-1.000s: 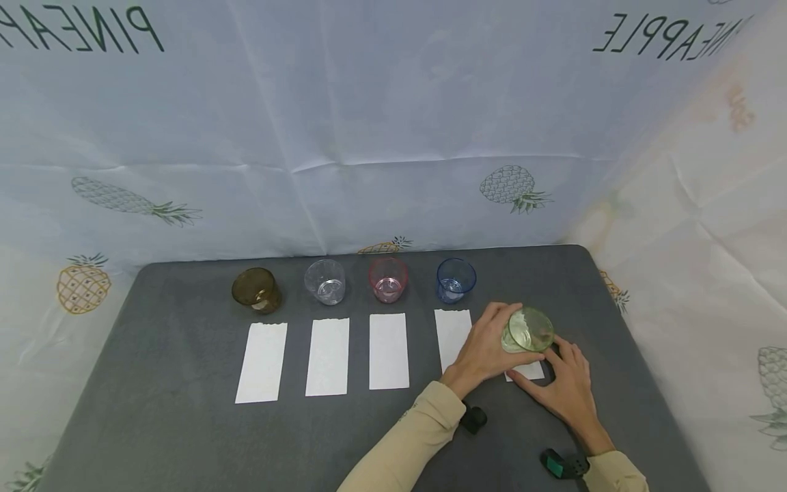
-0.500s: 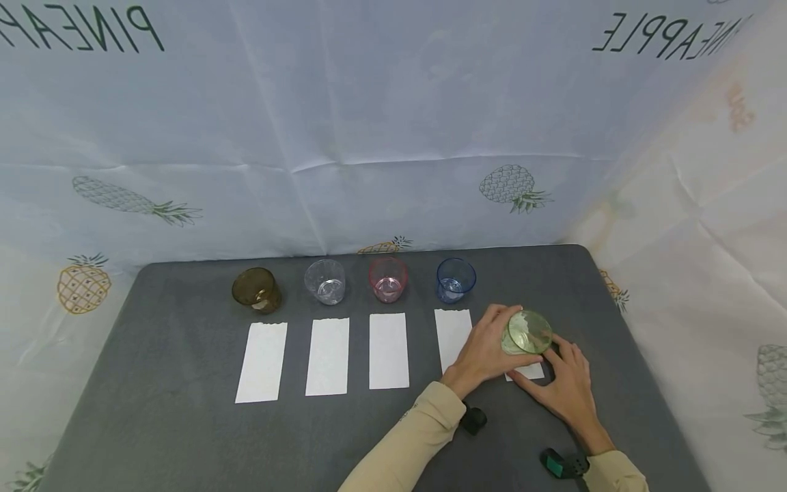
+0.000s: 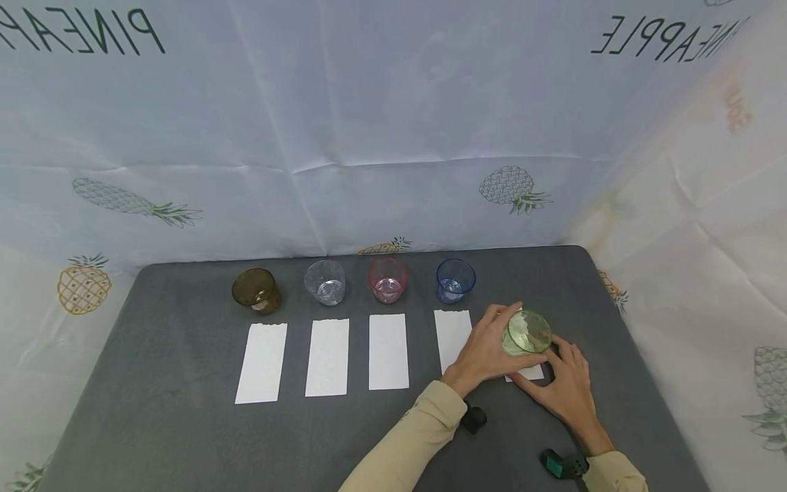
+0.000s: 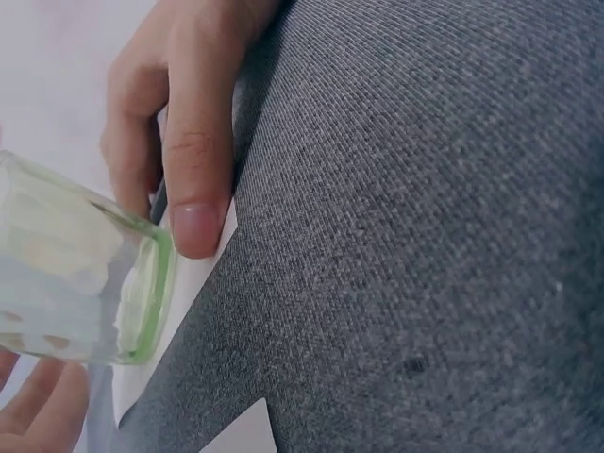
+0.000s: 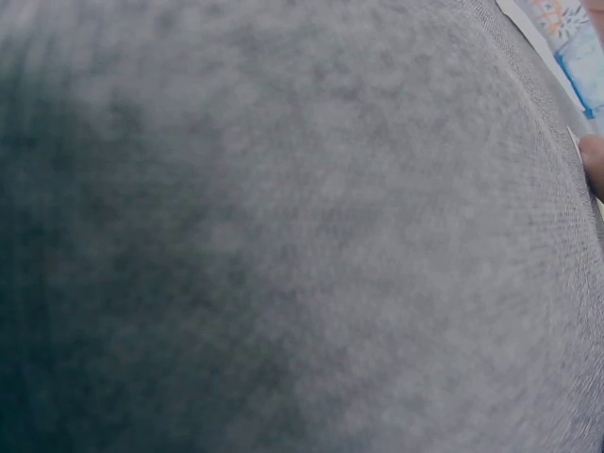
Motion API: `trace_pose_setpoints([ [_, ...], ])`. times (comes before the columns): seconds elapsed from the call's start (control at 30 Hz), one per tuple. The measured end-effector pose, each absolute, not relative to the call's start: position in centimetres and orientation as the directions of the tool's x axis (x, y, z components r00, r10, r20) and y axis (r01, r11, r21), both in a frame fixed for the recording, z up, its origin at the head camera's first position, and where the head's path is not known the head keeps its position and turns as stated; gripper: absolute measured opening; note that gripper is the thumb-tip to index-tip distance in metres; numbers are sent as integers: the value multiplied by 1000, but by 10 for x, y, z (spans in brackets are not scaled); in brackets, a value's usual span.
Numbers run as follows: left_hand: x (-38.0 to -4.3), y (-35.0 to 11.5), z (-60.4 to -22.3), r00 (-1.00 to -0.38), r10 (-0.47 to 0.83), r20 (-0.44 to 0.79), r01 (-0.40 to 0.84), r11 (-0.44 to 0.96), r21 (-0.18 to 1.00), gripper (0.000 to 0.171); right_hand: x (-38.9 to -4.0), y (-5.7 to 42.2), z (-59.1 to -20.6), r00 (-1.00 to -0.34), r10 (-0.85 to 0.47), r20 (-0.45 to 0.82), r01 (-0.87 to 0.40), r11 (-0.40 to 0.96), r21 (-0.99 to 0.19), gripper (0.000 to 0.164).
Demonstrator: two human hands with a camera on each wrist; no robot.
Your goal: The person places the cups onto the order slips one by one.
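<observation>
In the head view, my left hand (image 3: 490,346) grips a pale green glass (image 3: 530,332) at the right of the table, fingers and thumb around its side. The glass has its base toward a white paper strip (image 3: 531,372), mostly hidden by the hands and glass. Whether the base touches the strip, I cannot tell. My right hand (image 3: 567,387) lies beside the glass, thumb and fingers spread on the strip. The left wrist view shows its thumb (image 4: 196,189) on the paper, close to the green glass (image 4: 71,264). Only a fingertip (image 5: 593,162) shows at the right wrist view's edge.
Along the back of the grey table (image 3: 184,424) stand a brown glass (image 3: 257,290), a clear glass (image 3: 326,281), a pink glass (image 3: 388,280) and a blue glass (image 3: 456,281). White paper strips (image 3: 261,363) lie in front of them. A pineapple-print cloth (image 3: 393,102) hangs behind.
Hardly anything differs: the green glass has shifted very slightly in my left hand's grip. My right hand stays on the strip.
</observation>
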State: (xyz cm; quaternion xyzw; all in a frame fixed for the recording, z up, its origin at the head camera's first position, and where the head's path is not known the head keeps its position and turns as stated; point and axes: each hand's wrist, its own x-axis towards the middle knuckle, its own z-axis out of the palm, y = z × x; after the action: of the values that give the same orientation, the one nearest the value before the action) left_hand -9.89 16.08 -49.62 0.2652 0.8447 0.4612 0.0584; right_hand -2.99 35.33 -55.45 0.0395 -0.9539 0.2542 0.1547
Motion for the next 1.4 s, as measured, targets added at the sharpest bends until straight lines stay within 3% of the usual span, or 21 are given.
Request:
trace_pose_setpoints([
  [0.13,-99,161,-494,-858,496,135,379,433,818,83,-31,353,-555,-948,4,317,-153,870,-469,55],
  [0.47,-97,164,-495,-874,481,66,299,426,854,80,-29,353,-556,-949,2,316,-157,866,-474,59],
  [0.77,-95,164,-499,-876,476,77,304,419,855,79,-29,352,-556,-954,3,301,-146,870,-472,61],
  [1.4,-93,163,-489,-864,502,36,319,489,812,84,-29,354,-553,-918,-57,392,-245,860,-447,78],
])
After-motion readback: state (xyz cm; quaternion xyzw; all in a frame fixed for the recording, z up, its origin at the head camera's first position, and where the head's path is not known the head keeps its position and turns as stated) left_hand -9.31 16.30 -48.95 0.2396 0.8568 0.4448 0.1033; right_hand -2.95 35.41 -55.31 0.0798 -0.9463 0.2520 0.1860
